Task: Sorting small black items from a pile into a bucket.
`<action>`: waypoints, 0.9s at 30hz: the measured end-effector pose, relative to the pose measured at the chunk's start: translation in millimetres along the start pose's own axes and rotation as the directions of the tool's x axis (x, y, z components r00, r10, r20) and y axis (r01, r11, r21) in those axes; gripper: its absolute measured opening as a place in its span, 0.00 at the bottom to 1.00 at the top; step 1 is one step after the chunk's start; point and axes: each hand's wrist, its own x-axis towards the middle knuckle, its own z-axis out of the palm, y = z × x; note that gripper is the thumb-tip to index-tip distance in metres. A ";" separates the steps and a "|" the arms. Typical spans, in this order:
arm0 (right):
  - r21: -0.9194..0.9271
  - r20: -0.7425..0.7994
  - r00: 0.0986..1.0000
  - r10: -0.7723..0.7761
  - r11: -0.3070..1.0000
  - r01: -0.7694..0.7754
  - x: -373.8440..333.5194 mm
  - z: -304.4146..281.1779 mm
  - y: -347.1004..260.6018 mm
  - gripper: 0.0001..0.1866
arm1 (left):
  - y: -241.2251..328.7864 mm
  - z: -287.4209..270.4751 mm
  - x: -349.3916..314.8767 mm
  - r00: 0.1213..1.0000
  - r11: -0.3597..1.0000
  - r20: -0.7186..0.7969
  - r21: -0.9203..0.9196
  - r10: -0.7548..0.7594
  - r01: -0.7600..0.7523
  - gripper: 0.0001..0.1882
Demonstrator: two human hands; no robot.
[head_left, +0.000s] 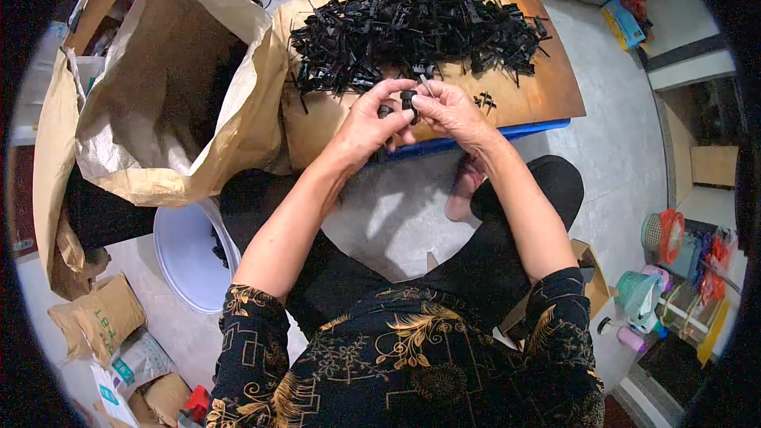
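Both hands meet over the near edge of a wooden board. My left hand (369, 124) is closed on a small black plastic part (408, 101), with another dark piece (385, 111) in its curled fingers. My right hand (453, 114) presses against the same part, and a thin grey blade-like piece (426, 85) sticks up from its pinched thumb and finger. Just beyond my hands lies a wide heap of similar black plastic parts (412, 28). A few small dark pieces (485, 101) lie apart, right of my right hand.
The wooden board (559, 79) rests over something blue (515, 131). A large open paper sack (261, 123) stands at its left. Below the sack is a white bucket (178, 257) with black parts inside. Paper packages (99, 317) lie lower left; an open cardboard box (590, 277) is at my right.
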 end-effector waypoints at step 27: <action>-0.422 -0.070 0.995 -0.069 0.906 0.033 6.4 11.2 8.5 0.13 | -3.3 -7.7 24.2 0.998 0.958 -0.062 0.287 -0.009 0.027 0.11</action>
